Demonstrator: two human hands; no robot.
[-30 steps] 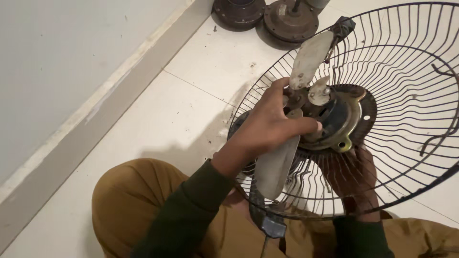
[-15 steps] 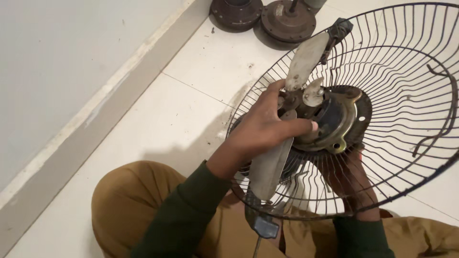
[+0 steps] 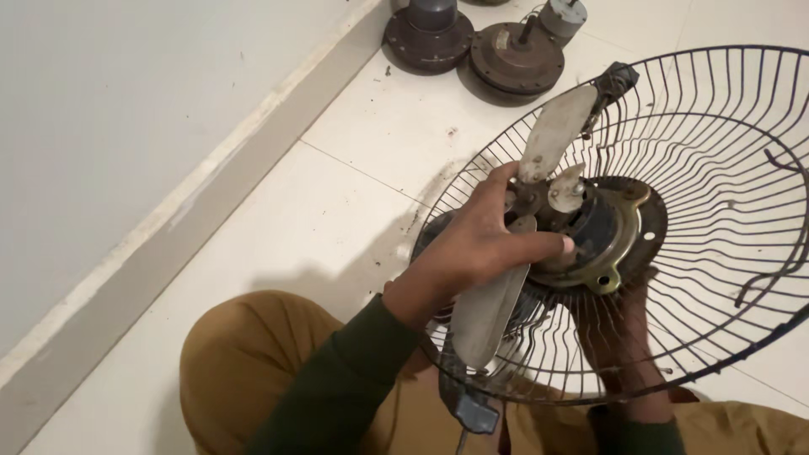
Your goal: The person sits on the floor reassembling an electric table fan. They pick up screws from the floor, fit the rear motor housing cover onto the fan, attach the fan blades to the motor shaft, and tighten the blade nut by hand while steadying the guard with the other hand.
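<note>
A black wire fan guard (image 3: 725, 152) is held tilted over my lap, with a dark fan motor (image 3: 602, 236) fixed at its centre. A grey metal fan blade (image 3: 552, 135) runs diagonally across the motor hub, its lower half (image 3: 484, 316) pointing toward my knees. My left hand (image 3: 480, 248) grips the blade at the hub, thumb stretched toward the motor. My right hand (image 3: 619, 329) is behind the guard wires, holding the guard from underneath.
Two old rusty fan motors (image 3: 425, 34) (image 3: 514, 59) and a smaller one (image 3: 563, 15) sit on the white tiled floor (image 3: 320, 219) at the top. A white wall with a skirting board (image 3: 168, 227) runs along the left. My mustard trousers (image 3: 244, 362) fill the bottom.
The guard and blade have shifted slightly down and left in view. My left hand keeps its grip at the hub; the blade's angle has turned a little.
</note>
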